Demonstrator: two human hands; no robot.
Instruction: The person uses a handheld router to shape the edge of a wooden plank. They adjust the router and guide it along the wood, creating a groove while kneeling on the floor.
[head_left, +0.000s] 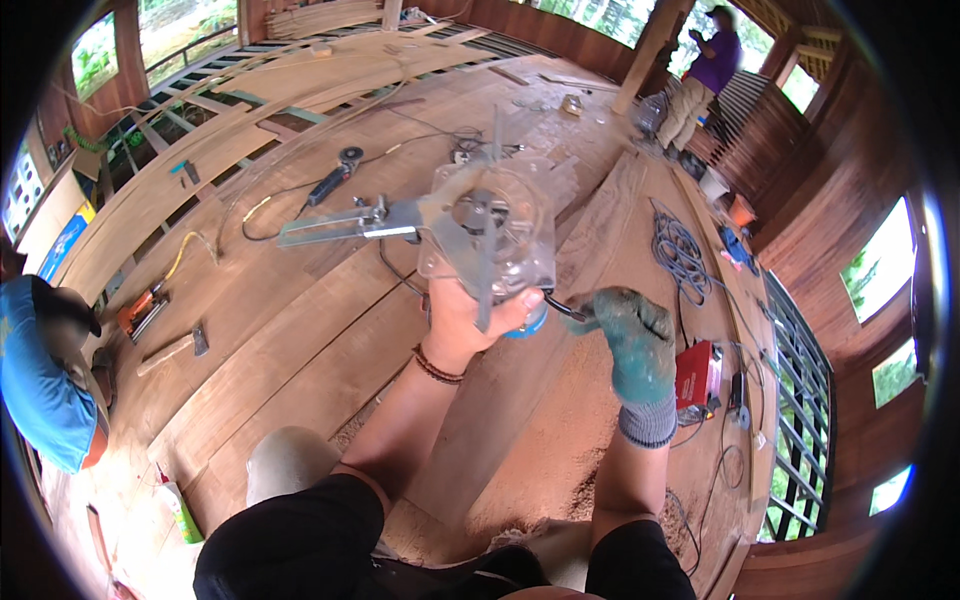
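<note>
My bare left hand (pixel 468 325) is wrapped round a trim router (pixel 500 225) and holds it up off the floor, base uppermost. Its base is clear plastic, and a bit of blue body shows below my fingers. A metal edge guide (pixel 350 225) sticks out to the left of it. On the right, my right hand (pixel 640 345) wears a green work glove with a grey cuff. Its fingers are closed on the end of a thin dark rod (pixel 568 308) that reaches to the router's side. What kind of rod it is, I cannot tell.
Sawdust (pixel 545 450) covers the planks before me. An angle grinder (pixel 335 178), a hatchet (pixel 175 350) and a glue tube (pixel 178 508) lie leftward. Coiled cable (pixel 680 250) and a red machine (pixel 697 378) are rightward. One person (pixel 45 370) crouches left; another (pixel 705 75) stands far back.
</note>
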